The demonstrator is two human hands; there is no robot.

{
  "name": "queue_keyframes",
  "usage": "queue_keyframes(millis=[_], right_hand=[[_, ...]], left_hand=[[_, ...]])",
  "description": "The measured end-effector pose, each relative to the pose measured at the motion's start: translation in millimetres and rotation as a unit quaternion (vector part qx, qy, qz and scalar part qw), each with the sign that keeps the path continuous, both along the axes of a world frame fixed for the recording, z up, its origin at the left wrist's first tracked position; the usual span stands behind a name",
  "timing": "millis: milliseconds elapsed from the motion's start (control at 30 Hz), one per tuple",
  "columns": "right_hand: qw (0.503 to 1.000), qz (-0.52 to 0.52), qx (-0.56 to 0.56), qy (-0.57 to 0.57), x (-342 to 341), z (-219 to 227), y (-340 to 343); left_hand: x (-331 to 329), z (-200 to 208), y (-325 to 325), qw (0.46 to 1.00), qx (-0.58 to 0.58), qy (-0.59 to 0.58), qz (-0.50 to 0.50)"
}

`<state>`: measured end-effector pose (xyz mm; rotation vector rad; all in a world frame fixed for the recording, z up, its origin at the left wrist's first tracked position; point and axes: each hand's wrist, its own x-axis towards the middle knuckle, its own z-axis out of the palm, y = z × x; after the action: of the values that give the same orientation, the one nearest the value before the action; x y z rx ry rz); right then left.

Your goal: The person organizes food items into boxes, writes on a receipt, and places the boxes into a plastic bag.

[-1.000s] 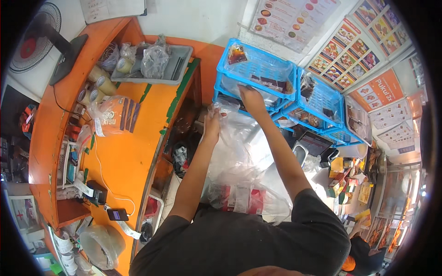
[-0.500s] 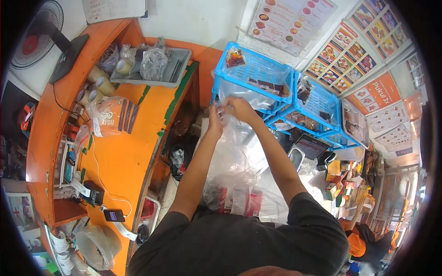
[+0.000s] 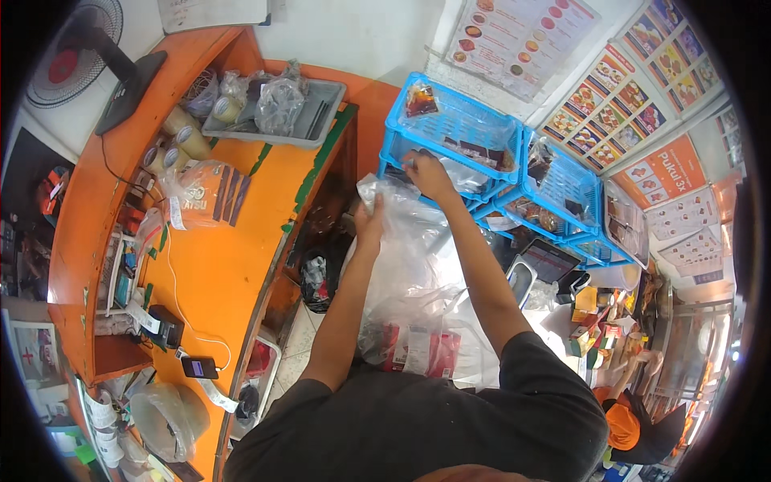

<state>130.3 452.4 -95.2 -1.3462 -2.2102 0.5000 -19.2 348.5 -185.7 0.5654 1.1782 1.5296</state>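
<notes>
Standing stacked, crates (image 3: 474, 103) are fronted by a clear bag (image 3: 401, 261), its top gripped by the left hand (image 3: 370, 222), fingers nearly closed, apparently for steadiness; any hold in the right hand (image 3: 428, 173), fingers curled, cannot be told.

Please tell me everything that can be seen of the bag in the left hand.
The bag looks like thin, clear, soft plastic, crumpled, with whitish glare on its folds. The left hand has its grip near the upper end, in front of the blue basket; the rest extends downward in the picture. Its lower end is hard to make out, and I cannot tell whether it holds anything.
</notes>
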Motion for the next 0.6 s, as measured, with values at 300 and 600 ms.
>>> queue_keyframes(millis=[300, 600], right_hand=[[0.908, 0.172, -0.220, 0.312, -5, 71, -113], [0.792, -0.262, -0.043, 0.551, 82, 163, -307]], left_hand=[[-15, 128, -51, 0.916, 0.303, 0.263, -0.006], [39, 216, -241, 0.858, 0.081, 0.467, -0.198]])
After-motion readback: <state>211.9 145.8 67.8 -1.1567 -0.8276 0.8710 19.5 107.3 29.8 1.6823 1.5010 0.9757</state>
